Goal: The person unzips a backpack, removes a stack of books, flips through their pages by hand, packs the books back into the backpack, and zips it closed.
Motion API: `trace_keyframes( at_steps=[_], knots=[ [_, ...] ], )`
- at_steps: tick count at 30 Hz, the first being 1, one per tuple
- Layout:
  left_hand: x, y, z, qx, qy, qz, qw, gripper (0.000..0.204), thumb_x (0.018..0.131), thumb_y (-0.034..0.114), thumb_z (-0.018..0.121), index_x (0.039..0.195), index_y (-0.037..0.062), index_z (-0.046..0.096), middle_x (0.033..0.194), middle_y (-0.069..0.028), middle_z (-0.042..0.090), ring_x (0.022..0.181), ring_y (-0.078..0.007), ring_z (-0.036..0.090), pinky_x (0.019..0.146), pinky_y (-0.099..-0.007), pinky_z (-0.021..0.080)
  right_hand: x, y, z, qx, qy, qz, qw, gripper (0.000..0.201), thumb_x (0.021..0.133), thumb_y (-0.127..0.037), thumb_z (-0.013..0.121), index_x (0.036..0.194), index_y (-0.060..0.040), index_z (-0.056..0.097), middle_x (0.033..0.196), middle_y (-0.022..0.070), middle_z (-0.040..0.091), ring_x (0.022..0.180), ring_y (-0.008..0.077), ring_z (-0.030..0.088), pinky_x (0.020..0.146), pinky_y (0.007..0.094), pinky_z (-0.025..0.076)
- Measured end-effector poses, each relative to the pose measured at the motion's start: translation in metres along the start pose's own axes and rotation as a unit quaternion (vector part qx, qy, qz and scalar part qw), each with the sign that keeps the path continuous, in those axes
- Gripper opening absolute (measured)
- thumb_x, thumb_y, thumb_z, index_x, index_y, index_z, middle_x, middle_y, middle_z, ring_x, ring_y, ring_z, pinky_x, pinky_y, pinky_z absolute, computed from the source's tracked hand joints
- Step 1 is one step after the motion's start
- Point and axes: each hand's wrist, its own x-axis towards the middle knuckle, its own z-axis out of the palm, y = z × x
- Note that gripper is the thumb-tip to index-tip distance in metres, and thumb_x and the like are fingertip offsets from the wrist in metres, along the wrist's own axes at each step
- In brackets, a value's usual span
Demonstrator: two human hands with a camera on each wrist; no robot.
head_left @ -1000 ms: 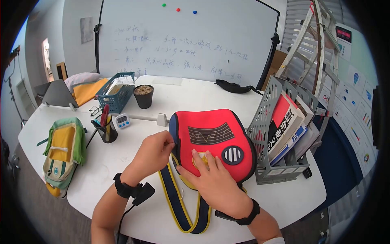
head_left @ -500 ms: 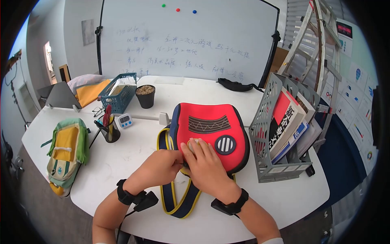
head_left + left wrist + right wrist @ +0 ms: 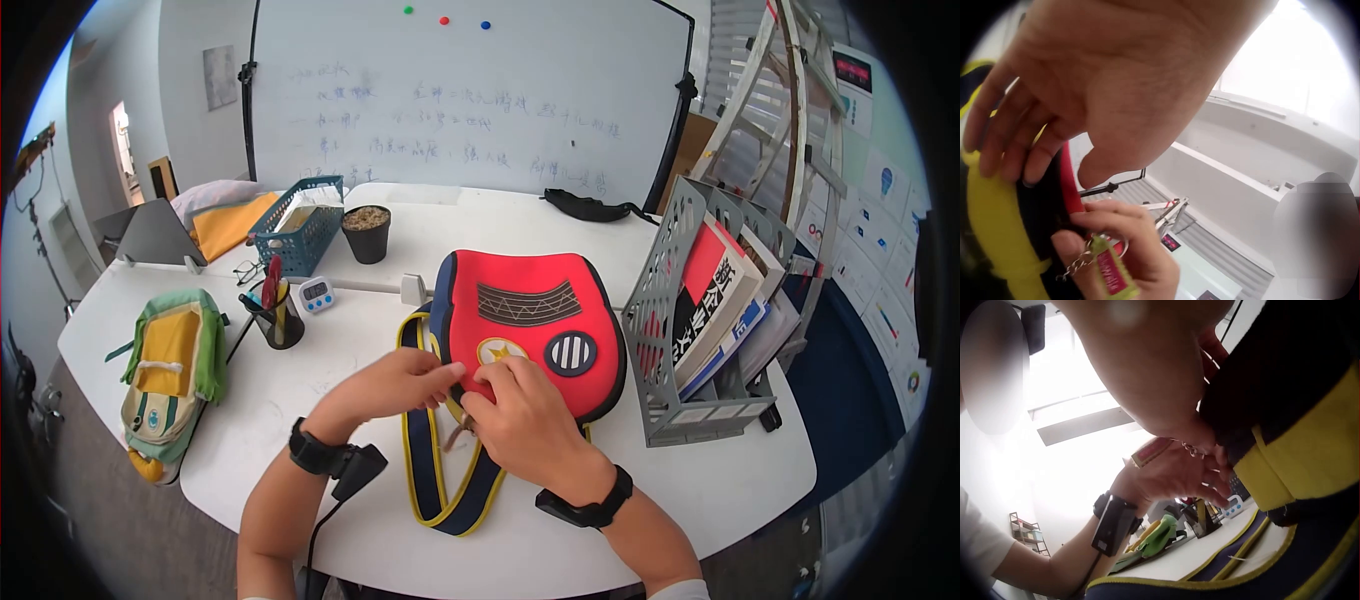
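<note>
A red bag with navy sides (image 3: 525, 272) lies on the table in the head view, its navy-and-yellow strap (image 3: 422, 468) looped toward the front. At the bag's lower left edge, my right hand (image 3: 535, 430) has curled fingers. The left wrist view shows that hand (image 3: 1129, 240) pinching a small keychain with a green-edged tag (image 3: 1112, 272) and chain; the tag (image 3: 1152, 451) also hangs below it in the right wrist view. My left hand (image 3: 390, 385) is beside it, fingers loosely extended near the strap, holding nothing visible.
A grey file rack (image 3: 700, 425) with books stands right of the bag. To the left are a pen cup (image 3: 278, 322), a timer (image 3: 317, 294) and a green backpack (image 3: 165, 375). Behind are a potted plant (image 3: 367, 238) and a blue basket (image 3: 300, 240).
My left hand has drawn back slightly from the bag's edge, its fingers loosened. My right hand, earlier spread flat on the bag, has curled its fingers at the edge.
</note>
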Motion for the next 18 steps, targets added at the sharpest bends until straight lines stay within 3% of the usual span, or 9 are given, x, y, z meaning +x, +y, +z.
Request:
trace_keyframes(
  at_steps=[1,2,3,7,8,10,13,18],
  knots=[
    [0.003,0.0,0.006,0.021,0.006,-0.028,0.999,0.047,0.094,0.041,0.056,0.087,-0.0044,0.066,0.079,-0.0077,0.065,0.073,-0.0131,0.063,0.069,-0.0252,0.051,0.001,0.0,-0.003,0.0,0.0,-0.002,1.0,0.005,0.076,-0.007,0.062,0.079,-0.0028,0.06,0.093,0.0122,0.057,0.093,0.0257,0.054,0.081,0.0356,0.047],
    [0.007,-0.006,0.012,0.012,0.022,-0.009,1.0,0.052,0.092,0.046,0.058,0.084,-0.0051,0.065,0.074,-0.0075,0.064,0.064,-0.0132,0.062,0.06,-0.0243,0.051,0.002,0.0,-0.005,0.008,-0.008,-0.01,1.0,0.005,0.075,-0.005,0.063,0.08,-0.003,0.062,0.088,0.01,0.054,0.087,0.0252,0.053,0.076,0.0357,0.046],
    [0.011,-0.01,0.016,0.011,0.023,-0.009,1.0,0.052,0.092,0.046,0.058,0.084,-0.0051,0.065,0.074,-0.0075,0.064,0.064,-0.0132,0.062,0.06,-0.0243,0.051,0.002,0.0,-0.006,0.016,-0.016,-0.018,1.0,0.007,0.075,-0.004,0.064,0.082,-0.0031,0.063,0.083,0.0078,0.052,0.082,0.0246,0.052,0.07,0.0357,0.045],
    [0.019,-0.023,0.028,-0.033,0.075,0.006,0.997,0.046,0.089,0.04,0.066,0.075,-0.0036,0.063,0.066,-0.0063,0.061,0.055,-0.0125,0.059,0.051,-0.0237,0.047,0.0,-0.005,0.002,0.048,0.002,-0.05,0.998,0.004,0.075,-0.003,0.06,0.08,-0.0038,0.061,0.075,0.0065,0.047,0.075,0.0229,0.05,0.066,0.0342,0.042],
    [0.02,-0.025,0.03,-0.047,0.102,0.025,0.993,0.043,0.088,0.037,0.068,0.072,-0.0026,0.062,0.064,-0.0061,0.06,0.053,-0.0123,0.059,0.048,-0.0236,0.046,-0.001,-0.006,0.0,0.04,-0.029,-0.058,0.997,0.004,0.076,-0.004,0.06,0.08,-0.0041,0.06,0.077,0.0081,0.05,0.078,0.0236,0.052,0.07,0.0346,0.044],
    [0.021,-0.026,0.029,-0.068,0.107,0.028,0.991,0.04,0.087,0.034,0.069,0.071,-0.0019,0.061,0.064,-0.0062,0.06,0.053,-0.0121,0.058,0.049,-0.0239,0.046,-0.002,-0.007,-0.003,0.033,-0.061,-0.066,0.995,0.003,0.076,-0.005,0.06,0.079,-0.0043,0.059,0.078,0.0096,0.052,0.08,0.0242,0.054,0.073,0.035,0.046],
    [0.017,-0.018,0.025,-0.091,0.119,0.024,0.988,0.036,0.088,0.031,0.069,0.072,-0.0002,0.062,0.065,-0.0055,0.06,0.057,-0.012,0.059,0.053,-0.024,0.047,-0.002,0.0,-0.013,0.052,-0.063,-0.066,0.995,0.005,0.072,-0.005,0.061,0.076,-0.0068,0.059,0.072,0.0055,0.047,0.073,0.0222,0.05,0.065,0.0342,0.043],
    [0.021,-0.02,0.01,-0.117,0.17,0.03,0.978,0.034,0.089,0.031,0.066,0.074,0.001,0.063,0.065,-0.0038,0.06,0.058,-0.0114,0.058,0.057,-0.0239,0.048,-0.007,0.016,-0.038,0.066,-0.122,-0.01,0.99,0.007,0.07,-0.003,0.059,0.074,-0.0071,0.055,0.073,0.0071,0.054,0.076,0.0242,0.055,0.067,0.0361,0.046]
  ],
)
